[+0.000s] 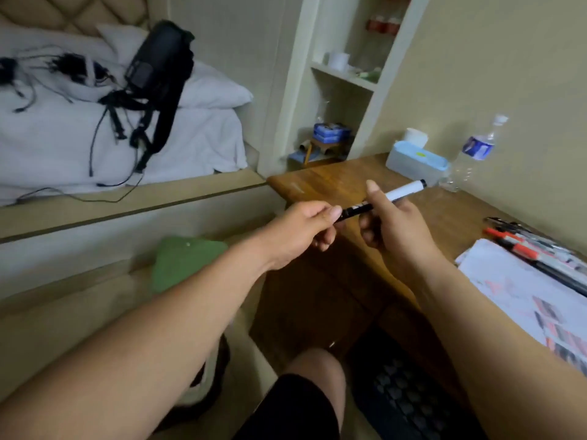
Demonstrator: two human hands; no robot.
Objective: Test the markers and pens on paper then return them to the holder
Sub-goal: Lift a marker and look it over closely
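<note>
A white marker point(405, 192) with a black cap end is held level above the wooden desk's point(333, 185) near corner. My right hand point(394, 227) grips its white barrel. My left hand point(305, 225) pinches the black cap end point(357, 210). At the right edge lies white paper point(514, 281) with red and dark test scribbles. Several red and black markers and pens point(536, 249) lie in a loose row along its far side. No holder is in view.
A pale blue lidded box point(416, 163) and a clear water bottle point(473, 154) stand at the back of the desk by the wall. A bed with a black bag point(158, 68) and cables is to the left. A green cloth point(187, 262) lies below.
</note>
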